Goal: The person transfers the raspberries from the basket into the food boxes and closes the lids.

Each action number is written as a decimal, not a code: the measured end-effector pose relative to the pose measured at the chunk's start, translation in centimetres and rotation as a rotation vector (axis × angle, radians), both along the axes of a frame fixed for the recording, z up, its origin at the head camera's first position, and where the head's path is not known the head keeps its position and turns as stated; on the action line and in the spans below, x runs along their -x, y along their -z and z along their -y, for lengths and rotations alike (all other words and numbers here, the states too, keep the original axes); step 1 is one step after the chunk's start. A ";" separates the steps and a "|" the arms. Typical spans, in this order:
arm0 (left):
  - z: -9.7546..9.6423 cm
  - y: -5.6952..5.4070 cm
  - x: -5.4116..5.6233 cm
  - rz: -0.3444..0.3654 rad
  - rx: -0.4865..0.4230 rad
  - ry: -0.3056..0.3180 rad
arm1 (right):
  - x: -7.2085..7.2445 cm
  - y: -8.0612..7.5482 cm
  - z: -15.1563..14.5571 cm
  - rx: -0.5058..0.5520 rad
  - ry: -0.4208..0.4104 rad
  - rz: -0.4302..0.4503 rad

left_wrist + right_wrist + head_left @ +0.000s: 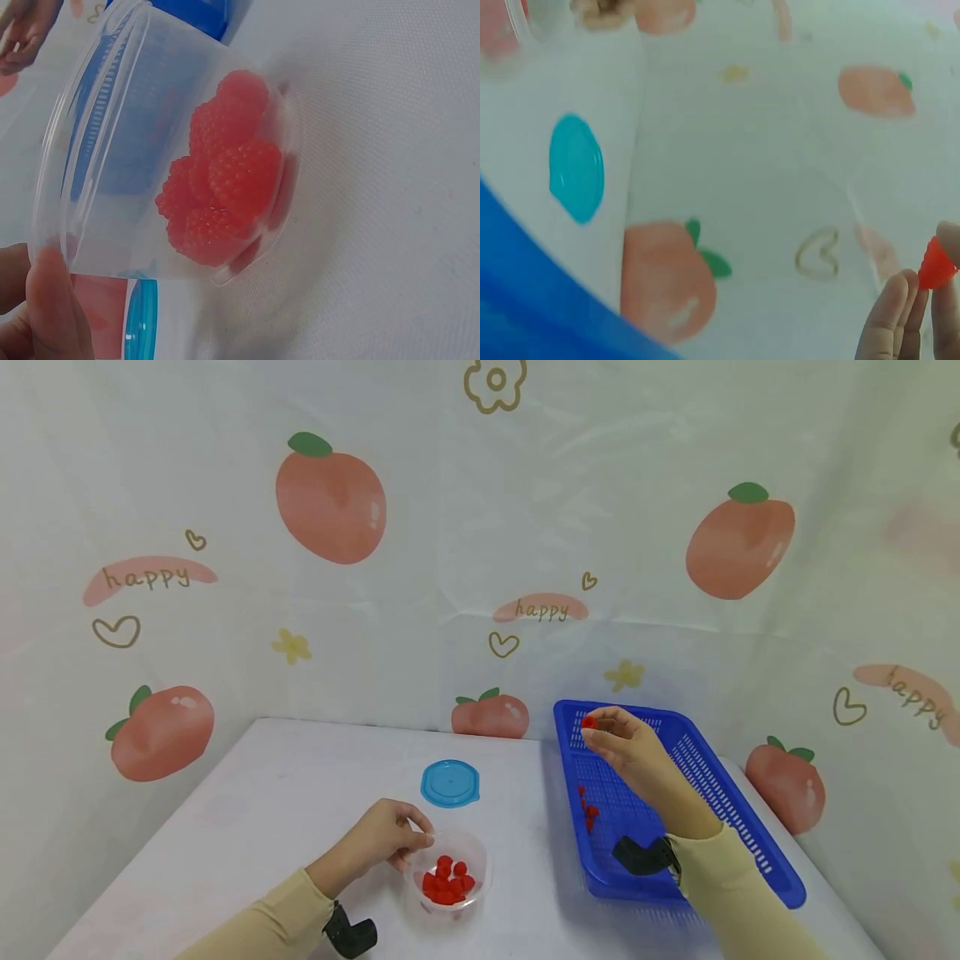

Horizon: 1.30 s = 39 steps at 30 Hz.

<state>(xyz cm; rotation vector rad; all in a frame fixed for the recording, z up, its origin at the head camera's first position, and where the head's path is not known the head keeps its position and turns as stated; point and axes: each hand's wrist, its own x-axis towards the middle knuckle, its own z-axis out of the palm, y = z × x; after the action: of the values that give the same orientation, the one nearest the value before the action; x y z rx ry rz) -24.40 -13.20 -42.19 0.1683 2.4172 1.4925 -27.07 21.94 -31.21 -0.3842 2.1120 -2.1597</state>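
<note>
Backdrop (420, 485): creased white sheet printed with red fruit
Counter (517, 793): pale, finely textured top
Basket (618, 789): blue plastic, rounded rectangle, slotted walls, lattice floor; along the counter's right edge
Left hand (386, 831): thumb and fingers pinch the rim of the tub (482, 856)
Right hand (626, 747): raised, fingertips closed on the held berry (937, 266)
Tub: clear, thin plastic, round; left of the basket, toward the counter's near edge
Lid (450, 783): flat blue disc with a tab, beyond the tub toward the far edge
Tub berries (225, 172): red, bumpy, rounded, heaped on the bottom just below the left hand
Basket berries (591, 814): small red pieces along the left wall, texture unclear
Held berry: red, at the right fingertips, over the basket's far-left corner in the head view
</note>
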 end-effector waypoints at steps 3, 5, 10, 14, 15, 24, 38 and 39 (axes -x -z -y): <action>0.0 0.0 0.0 -0.003 0.001 -0.001 | -1.1 0.1 1.0 0.000 -0.010 -0.016; -0.1 0.1 -0.1 -0.007 0.006 -0.004 | -1.8 0.3 1.8 0.001 -0.018 -0.026; -0.1 0.0 -0.1 -0.008 0.010 -0.005 | -3.2 1.2 3.5 -0.071 -0.015 -0.035; 0.0 0.1 0.0 -0.003 0.012 -0.006 | -4.1 2.0 4.8 -0.122 -0.017 -0.019; 0.0 0.1 0.0 -0.004 0.011 -0.004 | -4.4 2.1 5.1 -0.127 -0.023 -0.014; 0.1 0.3 0.1 -0.008 0.006 0.008 | -6.0 4.5 8.1 -0.155 -0.146 0.044; 0.1 0.2 0.0 -0.007 0.017 -0.002 | -6.1 10.0 10.5 -0.172 -0.173 0.143; 0.1 0.2 0.0 -0.008 0.017 -0.003 | -6.0 10.1 10.6 -0.180 -0.170 0.145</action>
<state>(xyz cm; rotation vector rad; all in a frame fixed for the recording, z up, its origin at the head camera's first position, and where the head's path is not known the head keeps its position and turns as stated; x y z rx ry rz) -24.38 -13.28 -42.38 0.1675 2.4369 1.4750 -21.04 11.34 -41.33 -0.3634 2.0894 -1.8311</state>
